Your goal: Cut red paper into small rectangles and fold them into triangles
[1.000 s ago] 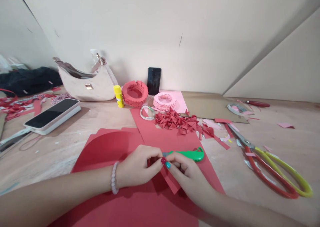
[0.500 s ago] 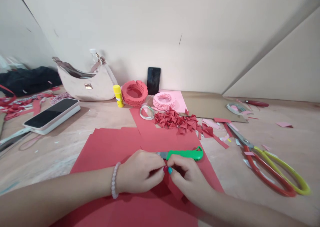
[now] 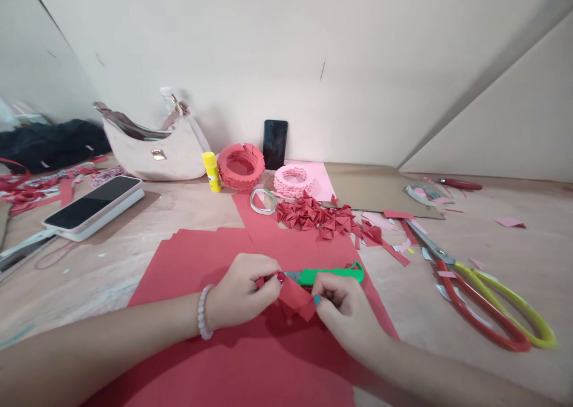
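A small piece of red paper [image 3: 296,298] is stretched between my two hands, above large red paper sheets [image 3: 192,264]. My left hand [image 3: 246,290], with a beaded bracelet at the wrist, pinches its left end between thumb and fingers. At the lower right corner, my right hand [image 3: 347,305] grips it the same way. Just behind the hands lies a green utility knife [image 3: 333,274], its blade pointing left. Farther back is a pile of folded red paper triangles [image 3: 317,216].
Scissors [image 3: 474,299] with red and yellow handles lie at right among paper scraps. Behind stand a glue stick [image 3: 212,173], a red paper ring [image 3: 242,167], a pink ring [image 3: 293,182] and a black phone [image 3: 274,144]. A handbag [image 3: 154,147] and white-cased phone [image 3: 94,207] are left.
My hands have moved apart, the left one up and left, the right one slightly right. The red paper piece now shows between them.
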